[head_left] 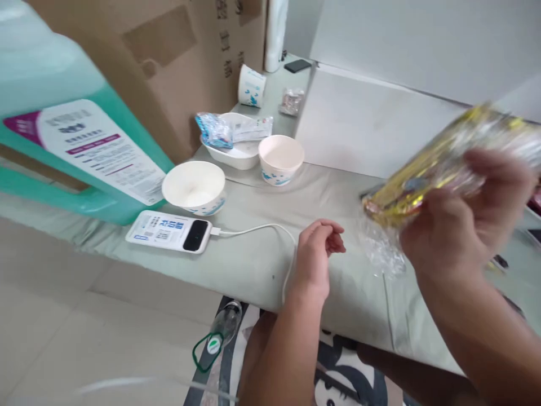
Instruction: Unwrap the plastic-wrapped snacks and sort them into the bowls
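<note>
My right hand (460, 214) is closed on a shiny gold foil package (422, 163), lifted above the table at the right. The package is blurred, and its contents do not show. Crumpled clear plastic wrap (384, 248) lies or hangs just under its lower end; I cannot tell whether the two are joined. My left hand (315, 254) hovers at the table's front edge with its fingers curled in, and nothing shows in them. Beside its wrist runs a white cable (270, 226), plugged into a white power bank (169, 231) with a printed label.
Paper bowls (193, 189) (281, 155) and a white tray (236, 155) with plastic packets stand left of centre. A large jug of green liquid (101, 152) and a cardboard box (169, 62) border the left. White panels (372, 124) rise behind. Below the edge is a clear bottle (228, 324).
</note>
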The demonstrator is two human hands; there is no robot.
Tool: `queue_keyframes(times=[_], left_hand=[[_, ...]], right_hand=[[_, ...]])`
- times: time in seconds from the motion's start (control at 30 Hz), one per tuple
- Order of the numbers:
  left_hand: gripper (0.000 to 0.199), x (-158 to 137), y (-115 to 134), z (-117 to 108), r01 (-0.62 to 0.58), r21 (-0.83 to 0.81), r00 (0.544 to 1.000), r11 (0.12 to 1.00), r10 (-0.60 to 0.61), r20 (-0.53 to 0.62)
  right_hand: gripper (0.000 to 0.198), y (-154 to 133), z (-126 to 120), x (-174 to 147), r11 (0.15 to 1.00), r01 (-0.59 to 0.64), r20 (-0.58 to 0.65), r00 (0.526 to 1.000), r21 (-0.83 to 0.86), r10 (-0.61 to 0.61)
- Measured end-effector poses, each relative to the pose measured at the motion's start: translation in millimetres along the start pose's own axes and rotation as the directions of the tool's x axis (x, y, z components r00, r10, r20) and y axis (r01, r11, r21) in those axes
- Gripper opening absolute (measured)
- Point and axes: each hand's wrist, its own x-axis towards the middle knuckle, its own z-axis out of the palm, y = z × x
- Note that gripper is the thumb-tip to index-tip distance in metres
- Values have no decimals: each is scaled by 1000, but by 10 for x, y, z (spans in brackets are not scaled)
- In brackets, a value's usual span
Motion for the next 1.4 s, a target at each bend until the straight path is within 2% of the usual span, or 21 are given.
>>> queue_keyframes(times=[0.03, 0.07, 0.1, 0.13, 0.2, 0.27, 0.33, 0.37, 0.4, 0.5, 0.57, 0.63, 0.67, 0.73, 0.9, 0.97, 1.07, 1.1, 1.23, 1.3, 1.4], left_hand=[[13, -5, -45, 28, 2, 22, 1000, 1000, -2, -1], [13, -13, -98, 66, 7, 56, 1000, 998, -7, 7], [14, -23, -162, 115, 16, 101, 999, 995, -19, 30], [16, -36, -238, 173, 29, 152, 997, 988, -40, 71], [27, -72, -429, 310, 68, 260, 968, 963, -128, 218], [38, -112, -664, 455, 113, 352, 886, 929, -254, 389], [39, -137, -915, 586, 142, 411, 807, 900, -346, 478], [39, -140, -1033, 642, 154, 427, 795, 891, -368, 482], [39, -136, -1139, 692, 161, 430, 807, 888, -370, 461], [46, -90, -1360, 811, 169, 394, 890, 904, -312, 333], [49, -52, -1438, 875, 155, 374, 929, 914, -264, 261], [51, -30, -1499, 931, 144, 389, 936, 910, -252, 244], [52, -29, -1534, 956, 137, 402, 937, 905, -250, 244], [53, -46, -1624, 995, 117, 431, 938, 895, -242, 249], [72, -118, -1868, 1022, 33, 545, 929, 838, -227, 292], [65, -120, -1900, 1007, -31, 624, 917, 781, -226, 328], [34, -95, -1863, 971, -156, 683, 899, 714, -184, 398], [32, -86, -1837, 959, -168, 676, 893, 718, -180, 413], [45, -70, -1736, 913, -135, 634, 861, 762, -226, 456], [46, -69, -1707, 894, -196, 667, 855, 719, -208, 475], [35, -49, -1681, 859, -287, 695, 882, 659, -101, 460]], right_hand=[[38, 179, -171, -182, 992, -85, -79, 993, 97, 93], [33, 346, -321, -348, 971, -178, -86, 977, 162, 193], [32, 494, -454, -500, 943, -253, -60, 961, 218, 271], [36, 619, -572, -635, 921, -315, 28, 948, 228, 317], [54, 800, -778, -858, 905, -344, 191, 934, 249, 302], [72, 910, -962, -1017, 904, -296, 299, 932, 308, 204], [78, 993, -1149, -1126, 901, -268, 366, 921, 342, 136], [76, 1038, -1253, -1170, 903, -266, 384, 915, 337, 127], [71, 1090, -1367, -1212, 909, -264, 381, 915, 321, 132], [57, 1291, -1746, -1348, 955, -181, 330, 939, 233, 97], [56, 1438, -1978, -1456, 987, -22, 362, 932, 159, -37], [60, 1560, -2130, -1567, 987, 125, 433, 887, 105, -159], [62, 1606, -2166, -1616, 982, 167, 448, 874, 87, -188], [60, 1662, -2159, -1693, 982, 180, 432, 882, 55, -186], [13, 1694, -1943, -1689, 998, 54, 317, 946, 34, -62], [13, 1698, -1880, -1624, 998, -21, 271, 963, 58, 5], [13, 1693, -1831, -1519, 985, -137, 213, 970, 104, 113], [13, 1686, -1818, -1490, 979, -170, 203, 968, 112, 145], [14, 1631, -1752, -1424, 965, -232, 206, 957, 123, 204], [15, 1604, -1716, -1414, 964, -231, 208, 957, 128, 202], [10, 1604, -1709, -1408, 968, -221, 200, 960, 121, 194]])
